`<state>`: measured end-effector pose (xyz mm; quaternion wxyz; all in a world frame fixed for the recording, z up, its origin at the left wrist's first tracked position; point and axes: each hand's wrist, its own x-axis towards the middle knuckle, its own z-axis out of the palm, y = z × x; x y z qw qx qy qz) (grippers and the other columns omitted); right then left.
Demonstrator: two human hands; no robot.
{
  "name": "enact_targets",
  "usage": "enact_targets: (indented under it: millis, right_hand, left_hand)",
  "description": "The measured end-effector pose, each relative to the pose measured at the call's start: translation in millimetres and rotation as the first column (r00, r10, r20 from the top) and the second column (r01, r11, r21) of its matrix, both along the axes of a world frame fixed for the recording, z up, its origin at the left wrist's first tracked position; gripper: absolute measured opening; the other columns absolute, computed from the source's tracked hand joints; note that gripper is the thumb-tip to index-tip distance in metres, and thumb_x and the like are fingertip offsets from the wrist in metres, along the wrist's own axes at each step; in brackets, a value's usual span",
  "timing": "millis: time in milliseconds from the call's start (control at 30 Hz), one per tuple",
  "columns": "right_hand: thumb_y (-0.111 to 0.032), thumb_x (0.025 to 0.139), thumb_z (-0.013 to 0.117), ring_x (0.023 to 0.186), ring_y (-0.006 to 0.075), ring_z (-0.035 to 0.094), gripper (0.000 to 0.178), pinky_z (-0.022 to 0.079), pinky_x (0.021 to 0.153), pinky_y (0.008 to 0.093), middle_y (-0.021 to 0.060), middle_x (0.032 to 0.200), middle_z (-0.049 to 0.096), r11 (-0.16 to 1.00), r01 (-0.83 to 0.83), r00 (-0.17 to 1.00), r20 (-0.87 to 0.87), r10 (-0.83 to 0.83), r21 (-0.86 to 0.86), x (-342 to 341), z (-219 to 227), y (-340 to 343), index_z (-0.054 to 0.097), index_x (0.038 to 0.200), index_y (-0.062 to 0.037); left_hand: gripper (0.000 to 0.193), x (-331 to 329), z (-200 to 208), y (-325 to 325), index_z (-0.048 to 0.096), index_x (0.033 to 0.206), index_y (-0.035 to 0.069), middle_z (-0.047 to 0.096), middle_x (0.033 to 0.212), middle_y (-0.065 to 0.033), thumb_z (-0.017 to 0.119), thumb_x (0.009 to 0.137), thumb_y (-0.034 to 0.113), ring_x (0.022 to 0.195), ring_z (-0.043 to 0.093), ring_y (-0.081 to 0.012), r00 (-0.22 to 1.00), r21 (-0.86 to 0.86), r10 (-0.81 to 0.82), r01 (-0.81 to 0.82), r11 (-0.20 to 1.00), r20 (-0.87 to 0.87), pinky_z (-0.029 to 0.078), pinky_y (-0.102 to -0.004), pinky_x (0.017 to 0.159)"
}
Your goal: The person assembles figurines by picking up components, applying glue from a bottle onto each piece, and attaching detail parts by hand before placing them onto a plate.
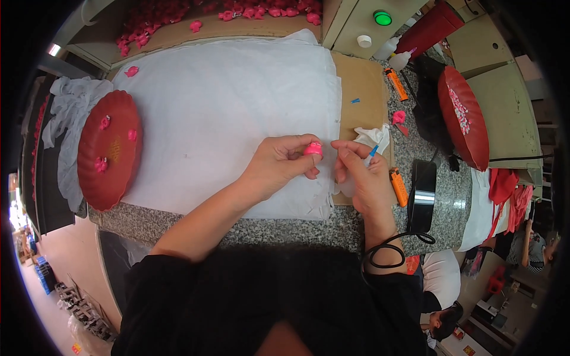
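Observation:
Over the white sheet, my left hand (279,159) pinches a small bright pink figurine (313,149) between thumb and fingers. My right hand (363,175) is just to the right of it, index finger and thumb pointing toward the figurine with a small gap between. A slim blue-tipped applicator (373,151) sticks up from the curled fingers of that hand; its pale body is mostly hidden by the palm. Whether the right fingertips also pinch a tiny part cannot be made out. A crumpled white tissue (375,137) lies behind the right hand.
At left, a red scalloped plate (92,184) holds several pink figurines. Right of my hands are an orange lighter (398,187), a black phone (422,204) and a red dish (469,142) with small beads. More pink pieces (261,10) fill a shelf behind.

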<state>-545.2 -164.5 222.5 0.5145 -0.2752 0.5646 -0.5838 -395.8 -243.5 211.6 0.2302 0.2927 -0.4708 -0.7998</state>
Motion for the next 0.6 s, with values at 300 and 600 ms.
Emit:
enact_targets:
  millis: [300,600]
  right_hand:
    - [-0.01,0.08,0.054,0.052,0.0068,0.044,0.018,0.035,0.049,0.0188,0.0016,0.064,0.052,0.995,-0.054,0.982,0.184,0.039,0.078,5.9,-2.0,-4.1,0.057,0.092,0.0029]
    - [-0.01,0.079,0.054,0.052,0.0073,0.045,0.016,0.035,0.05,0.019,0.0025,0.063,0.052,0.998,-0.037,0.978,0.208,0.024,0.057,2.0,2.2,-1.6,0.057,0.088,0.0022]
  left_hand:
    - [0.018,1.6,2.0,-2.9,0.057,0.095,-0.002,0.056,0.079,-0.0019,0.054,0.081,0.009,0.066,0.052,-0.0076,0.998,-0.021,-0.056,0.056,0.998,-0.012,0.046,-0.0216,0.064]
    - [0.023,4.7,4.5,-5.4,0.055,0.099,0.0,0.058,0.086,-0.0061,0.055,0.08,0.012,0.072,0.055,-0.0129,0.973,0.222,-0.108,0.154,0.963,-0.204,0.047,-0.0267,0.068]
